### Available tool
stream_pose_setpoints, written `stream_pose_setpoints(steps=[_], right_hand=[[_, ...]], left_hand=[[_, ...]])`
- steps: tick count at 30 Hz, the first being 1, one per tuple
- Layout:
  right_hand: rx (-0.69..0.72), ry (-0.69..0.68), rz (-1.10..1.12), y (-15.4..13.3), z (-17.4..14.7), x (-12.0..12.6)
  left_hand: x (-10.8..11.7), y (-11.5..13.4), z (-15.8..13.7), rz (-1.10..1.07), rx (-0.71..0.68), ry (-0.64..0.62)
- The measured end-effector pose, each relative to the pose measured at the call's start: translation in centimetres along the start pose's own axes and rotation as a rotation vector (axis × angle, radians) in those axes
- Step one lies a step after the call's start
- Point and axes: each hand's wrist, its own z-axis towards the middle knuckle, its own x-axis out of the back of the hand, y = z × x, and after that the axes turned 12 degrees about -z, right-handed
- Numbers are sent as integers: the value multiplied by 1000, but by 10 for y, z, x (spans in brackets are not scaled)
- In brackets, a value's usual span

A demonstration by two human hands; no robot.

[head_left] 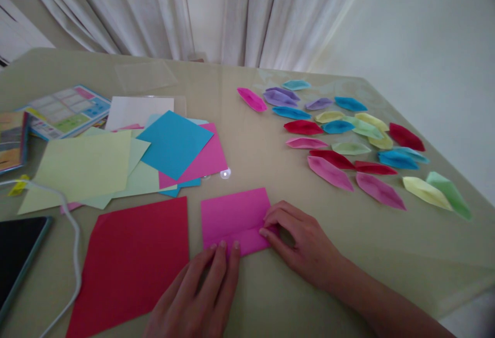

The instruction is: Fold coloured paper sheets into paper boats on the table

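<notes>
A bright pink sheet of paper (234, 212), partly folded with a crease running across it, lies on the table before me. The fingertips of my left hand (204, 281) press flat on its near edge, fingers stretched out. At the sheet's right edge, my right hand (299, 240) pinches the paper between thumb and fingers. A larger red sheet (135, 260) lies to the left, beside my left hand.
Folded paper boats (332, 173) in several colours spread over the table's right side. Loose sheets, a blue one (176, 145) on top, lie at the left behind the red sheet. A white cable (75, 240), a dark-screened device (19, 255) and booklets (69, 108) are farther left.
</notes>
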Motion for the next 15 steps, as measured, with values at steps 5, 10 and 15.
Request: stream_pose_setpoints(steps=[5, 10, 15], right_hand=[[-35, 36, -82, 4, 3, 5], [-50, 3, -82, 7, 6, 9], [-64, -33, -95, 6, 6, 11]], left_hand=[[0, 4, 5, 30, 25, -49], [2, 2, 7, 24, -33, -35], [1, -2, 6, 39, -66, -28]])
